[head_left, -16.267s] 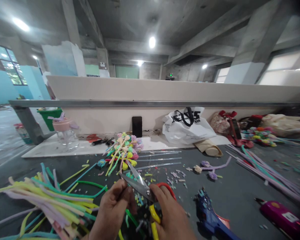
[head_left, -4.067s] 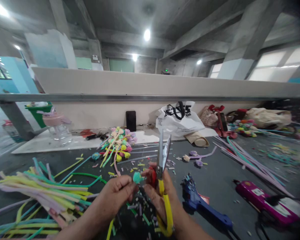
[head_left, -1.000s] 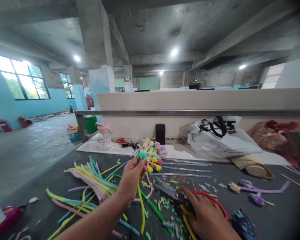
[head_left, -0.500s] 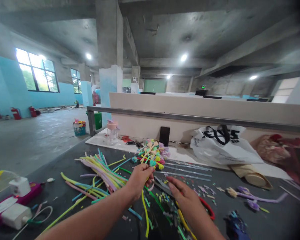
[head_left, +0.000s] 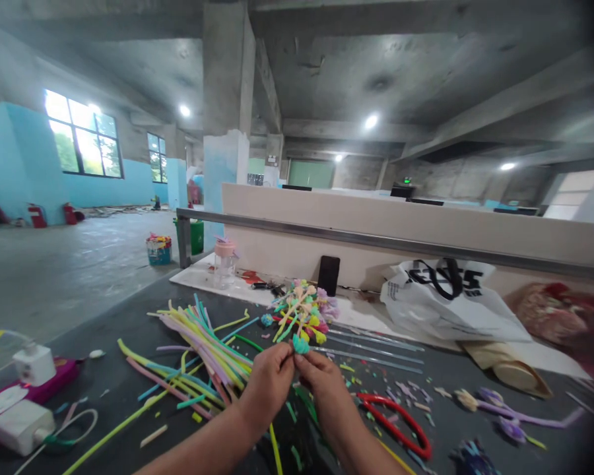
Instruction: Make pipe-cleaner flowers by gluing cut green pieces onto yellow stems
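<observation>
My left hand [head_left: 270, 379] and my right hand [head_left: 324, 381] meet at the middle of the table. Between their fingertips is a small teal pipe-cleaner flower [head_left: 300, 344], its fuzzy head poking up above the thumbs. Both hands are closed in a pinch; the fingers hide the flower's lower part. To the right of my right hand lie red-handled scissors [head_left: 418, 429], their blades hidden from view. Just beyond the flower rests a bunch of colourful pipe-cleaner flowers [head_left: 307, 307]. A loose bundle of long pipe cleaners [head_left: 202, 343] spreads out left of my hands.
Small cut scraps litter the dark tabletop [head_left: 129, 409]. Clear thin rods [head_left: 376, 349] lie behind my right hand. Along the back stand a phone [head_left: 329, 275], a clear jar [head_left: 224, 267] and a white bag [head_left: 440, 303]. A power strip [head_left: 62, 380] with plugs sits at left.
My right hand has let go of the scissors, which now lie on the table, and has moved left to the teal flower. My left hand has come slightly lower and nearer.
</observation>
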Demonstrator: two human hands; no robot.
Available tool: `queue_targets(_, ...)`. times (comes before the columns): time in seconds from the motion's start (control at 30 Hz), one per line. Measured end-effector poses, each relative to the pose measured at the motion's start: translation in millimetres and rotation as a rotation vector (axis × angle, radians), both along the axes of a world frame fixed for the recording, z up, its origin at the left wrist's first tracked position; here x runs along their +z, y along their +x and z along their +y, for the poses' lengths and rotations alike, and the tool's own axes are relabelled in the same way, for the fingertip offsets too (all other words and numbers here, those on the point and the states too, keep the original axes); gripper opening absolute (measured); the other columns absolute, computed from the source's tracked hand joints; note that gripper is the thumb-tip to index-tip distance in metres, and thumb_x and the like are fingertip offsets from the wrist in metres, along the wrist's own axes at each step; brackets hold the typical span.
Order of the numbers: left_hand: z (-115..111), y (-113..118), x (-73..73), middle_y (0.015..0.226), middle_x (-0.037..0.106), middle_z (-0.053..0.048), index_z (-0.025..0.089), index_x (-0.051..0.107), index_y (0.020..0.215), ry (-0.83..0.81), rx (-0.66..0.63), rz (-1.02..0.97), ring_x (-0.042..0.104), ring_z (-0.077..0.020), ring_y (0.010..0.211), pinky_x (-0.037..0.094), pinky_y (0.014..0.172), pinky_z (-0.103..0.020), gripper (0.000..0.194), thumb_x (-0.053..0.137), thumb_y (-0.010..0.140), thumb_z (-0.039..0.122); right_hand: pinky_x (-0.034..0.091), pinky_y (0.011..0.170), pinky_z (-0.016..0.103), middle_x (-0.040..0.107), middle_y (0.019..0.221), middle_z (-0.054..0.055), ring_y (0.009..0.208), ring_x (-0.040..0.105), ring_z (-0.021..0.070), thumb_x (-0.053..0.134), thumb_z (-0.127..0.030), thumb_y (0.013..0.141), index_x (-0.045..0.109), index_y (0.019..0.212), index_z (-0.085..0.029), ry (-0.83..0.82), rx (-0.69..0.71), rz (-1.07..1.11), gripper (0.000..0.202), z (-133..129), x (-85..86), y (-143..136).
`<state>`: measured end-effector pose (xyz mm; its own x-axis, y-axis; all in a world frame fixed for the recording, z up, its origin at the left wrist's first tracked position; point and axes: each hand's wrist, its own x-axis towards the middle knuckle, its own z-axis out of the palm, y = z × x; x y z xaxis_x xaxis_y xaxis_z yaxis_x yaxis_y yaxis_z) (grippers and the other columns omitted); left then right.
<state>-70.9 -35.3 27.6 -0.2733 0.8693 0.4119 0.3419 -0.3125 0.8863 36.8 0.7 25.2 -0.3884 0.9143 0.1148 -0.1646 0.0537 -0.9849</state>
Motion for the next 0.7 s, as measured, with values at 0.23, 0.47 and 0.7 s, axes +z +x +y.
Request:
queue_targets(0.23,2,6,-20.2,0.062,0.050,0.000,0.018,0.049,0.062,0.052,-0.004,0.199,0.045,-0.0116,0.059,0.035,0.059,-0.022,0.021,0.038,0.080,0.019,0.039,0.058,0.023,0.060,0.059,0.000,0.057,0.049,0.0117,0.070,-0.031,0.066,0.071,0.079,-0.017,-0.129,0.086,0.243,0.020,5,-4.7,4)
queue_targets(0.47,-1,6,-23.9,0.052,0.045,0.005,0.019,0.047,0.069,-0.117,-0.036,-0.060,0.042,-0.0086,0.041,0.034,0.042,-0.020,0.027,0.038,0.083,0.040,0.034,0.050,0.020,0.052,0.049,-0.003,0.046,0.043,0.0083,0.072,-0.035,0.063,0.066,0.062,-0.015,-0.218,0.064,0.256,0.021,12,-10.3,12)
queue_targets(0.7,3,3,-27.5,0.056,0.048,0.005,0.020,0.047,0.079,-0.120,-0.079,-0.259,0.042,-0.0074,0.041,0.034,0.037,-0.017,0.023,0.045,0.080,0.043,0.036,0.054,0.022,0.055,0.056,-0.001,0.054,0.046,0.0108,0.066,-0.043,0.067,0.062,0.060,-0.014,-0.072,0.095,0.114,0.030,9,-11.5,11)
